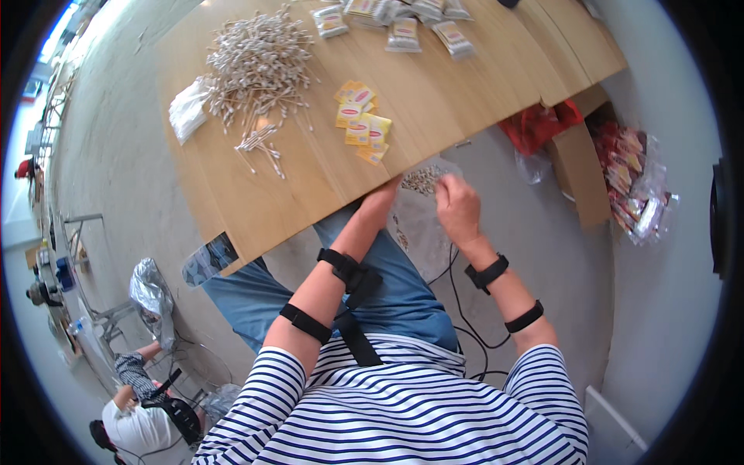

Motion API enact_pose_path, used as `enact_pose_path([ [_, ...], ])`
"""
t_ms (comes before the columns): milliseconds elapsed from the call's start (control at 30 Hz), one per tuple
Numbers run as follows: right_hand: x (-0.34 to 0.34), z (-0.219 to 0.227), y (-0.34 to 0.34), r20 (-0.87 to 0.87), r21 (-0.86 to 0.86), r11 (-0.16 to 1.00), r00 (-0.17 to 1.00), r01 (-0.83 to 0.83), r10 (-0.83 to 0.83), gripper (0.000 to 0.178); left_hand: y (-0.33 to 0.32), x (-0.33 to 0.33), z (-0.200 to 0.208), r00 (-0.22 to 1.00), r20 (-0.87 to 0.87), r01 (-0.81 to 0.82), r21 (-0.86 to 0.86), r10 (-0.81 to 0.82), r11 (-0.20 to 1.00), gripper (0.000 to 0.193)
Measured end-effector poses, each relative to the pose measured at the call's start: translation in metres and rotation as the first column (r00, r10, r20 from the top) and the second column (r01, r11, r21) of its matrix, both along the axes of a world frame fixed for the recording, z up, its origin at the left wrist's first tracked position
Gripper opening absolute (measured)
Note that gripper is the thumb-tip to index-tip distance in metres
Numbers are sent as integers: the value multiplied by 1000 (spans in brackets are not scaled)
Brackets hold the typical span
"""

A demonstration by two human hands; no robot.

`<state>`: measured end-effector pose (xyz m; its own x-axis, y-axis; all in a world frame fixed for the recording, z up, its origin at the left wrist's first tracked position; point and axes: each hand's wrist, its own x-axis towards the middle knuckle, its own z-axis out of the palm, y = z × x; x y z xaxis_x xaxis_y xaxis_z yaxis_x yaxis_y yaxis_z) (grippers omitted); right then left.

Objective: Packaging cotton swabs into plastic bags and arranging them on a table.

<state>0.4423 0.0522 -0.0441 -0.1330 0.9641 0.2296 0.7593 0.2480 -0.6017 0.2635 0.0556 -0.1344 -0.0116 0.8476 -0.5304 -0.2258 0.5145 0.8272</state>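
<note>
From the head view I see the right hand (459, 208), fingers curled, pinching what I cannot tell, beside a clear plastic bag (423, 232) of small bits (421, 180) below the bench (465, 93). The left hand (380, 203) has its fingers hidden at the bench edge, so their state escapes me.

Pale wood-grain table (457, 97) on a smooth grey floor (116, 132).
Beyond the table's left edge the floor runs back to a grey metal-framed stand (81, 219) and a bright bluish-white glow (58, 31); past its right edge rises a plain pale-grey wall (666, 325), evenly lit.
</note>
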Motion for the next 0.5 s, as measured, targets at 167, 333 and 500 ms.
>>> enact_pose_path([
  [167, -4, -78, -38, -74, 36, 977, 974, -212, 214, 16, -10, -4, 9, 963, -188, 226, 165, -195, 960, 66],
  [333, 18, -112, -58, 85, -735, 614, 858, -289, 506, 33, 6, -2, 20, 996, 66, 66, -190, -55, 979, 56],
  [500, 185, -173, -212, 366, -930, 264, 713, 255, 599, 33, 6, 13, 25, 974, 223, 24, -258, 36, 966, 47],
])
